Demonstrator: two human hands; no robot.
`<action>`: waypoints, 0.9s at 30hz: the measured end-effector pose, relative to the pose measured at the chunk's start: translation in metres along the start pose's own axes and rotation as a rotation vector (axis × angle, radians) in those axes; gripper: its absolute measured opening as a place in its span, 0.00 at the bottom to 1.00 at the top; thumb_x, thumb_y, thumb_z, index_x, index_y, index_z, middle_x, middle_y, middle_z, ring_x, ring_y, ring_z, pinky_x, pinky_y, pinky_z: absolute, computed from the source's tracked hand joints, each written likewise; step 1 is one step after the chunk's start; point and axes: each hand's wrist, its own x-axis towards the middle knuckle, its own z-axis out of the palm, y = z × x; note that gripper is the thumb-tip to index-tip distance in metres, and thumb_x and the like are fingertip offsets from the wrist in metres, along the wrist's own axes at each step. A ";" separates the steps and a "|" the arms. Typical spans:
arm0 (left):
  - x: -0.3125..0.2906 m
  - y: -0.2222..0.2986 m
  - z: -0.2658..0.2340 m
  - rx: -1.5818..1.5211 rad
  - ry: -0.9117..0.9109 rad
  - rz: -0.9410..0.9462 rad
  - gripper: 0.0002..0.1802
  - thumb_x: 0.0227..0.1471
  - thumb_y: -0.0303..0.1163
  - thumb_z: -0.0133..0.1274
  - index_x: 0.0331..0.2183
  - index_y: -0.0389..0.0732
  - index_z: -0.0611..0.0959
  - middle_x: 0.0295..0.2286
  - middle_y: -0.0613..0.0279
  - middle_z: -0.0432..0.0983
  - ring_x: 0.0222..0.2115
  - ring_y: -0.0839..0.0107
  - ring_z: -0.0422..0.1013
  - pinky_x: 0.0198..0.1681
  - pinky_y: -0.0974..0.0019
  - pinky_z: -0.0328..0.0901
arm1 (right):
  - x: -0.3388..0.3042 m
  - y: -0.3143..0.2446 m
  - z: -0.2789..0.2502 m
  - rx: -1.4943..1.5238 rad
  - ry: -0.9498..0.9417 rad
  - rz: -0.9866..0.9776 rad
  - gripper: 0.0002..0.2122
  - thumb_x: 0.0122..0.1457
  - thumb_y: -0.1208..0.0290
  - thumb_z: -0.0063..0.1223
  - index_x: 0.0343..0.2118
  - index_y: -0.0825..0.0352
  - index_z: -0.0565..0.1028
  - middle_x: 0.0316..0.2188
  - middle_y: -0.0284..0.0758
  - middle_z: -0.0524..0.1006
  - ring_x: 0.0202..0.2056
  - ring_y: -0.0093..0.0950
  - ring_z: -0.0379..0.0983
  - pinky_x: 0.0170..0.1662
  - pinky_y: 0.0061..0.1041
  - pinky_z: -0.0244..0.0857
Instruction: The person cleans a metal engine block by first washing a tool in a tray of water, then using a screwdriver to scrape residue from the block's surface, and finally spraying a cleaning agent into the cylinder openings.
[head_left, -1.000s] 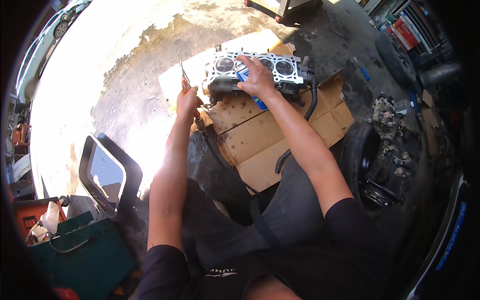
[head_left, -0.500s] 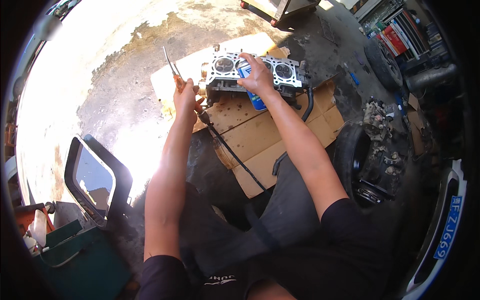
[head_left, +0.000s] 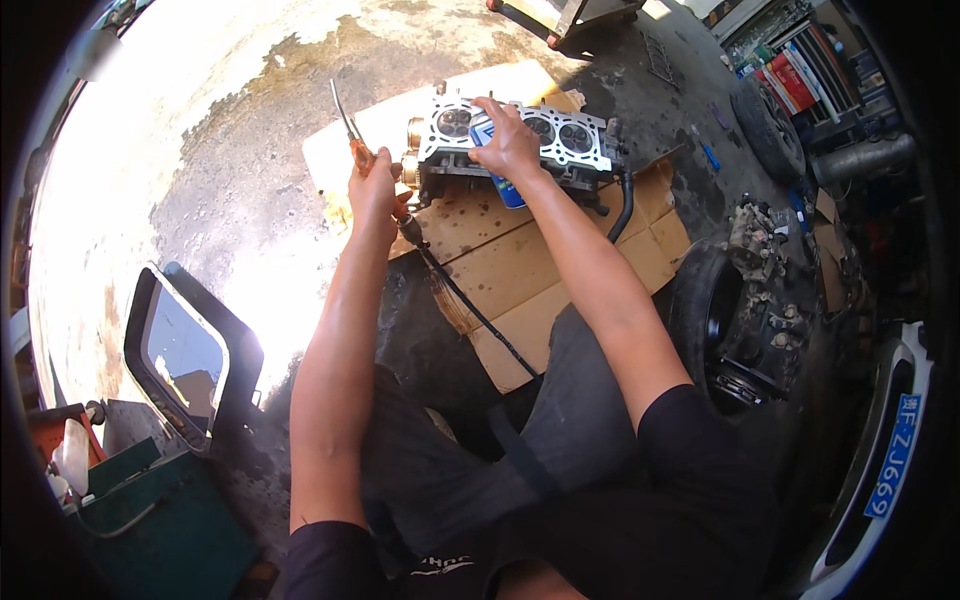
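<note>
Hands at a cylinder head on cardboard.
Left hand gripped orange-handled pliers (tips upward); right hand clutched a blue can.

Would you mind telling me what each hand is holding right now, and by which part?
The left hand grips a long thin tool at its orange handle end. The right hand rests on the cylinder head, apparently gripping a blue can around its upper part.
</note>
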 end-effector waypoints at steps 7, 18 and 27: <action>0.004 -0.003 -0.003 0.089 -0.045 -0.015 0.19 0.61 0.44 0.50 0.43 0.37 0.72 0.35 0.57 0.72 0.38 0.67 0.70 0.38 0.54 0.73 | -0.006 -0.007 -0.010 0.011 -0.042 0.004 0.35 0.38 0.66 0.67 0.54 0.43 0.67 0.41 0.38 0.72 0.44 0.44 0.74 0.46 0.41 0.69; 0.038 -0.024 -0.014 0.699 -0.092 0.142 0.21 0.56 0.47 0.48 0.34 0.37 0.80 0.25 0.57 0.80 0.28 0.64 0.76 0.35 0.60 0.67 | -0.042 0.002 -0.040 0.083 -0.079 -0.126 0.33 0.37 0.68 0.63 0.52 0.44 0.68 0.36 0.37 0.71 0.39 0.45 0.75 0.42 0.41 0.70; 0.028 -0.015 0.009 0.850 -0.169 0.123 0.18 0.53 0.41 0.50 0.33 0.32 0.79 0.23 0.53 0.80 0.25 0.65 0.76 0.33 0.62 0.68 | -0.050 0.018 -0.058 0.102 0.014 -0.047 0.33 0.37 0.69 0.63 0.52 0.45 0.68 0.38 0.37 0.71 0.38 0.45 0.75 0.40 0.42 0.70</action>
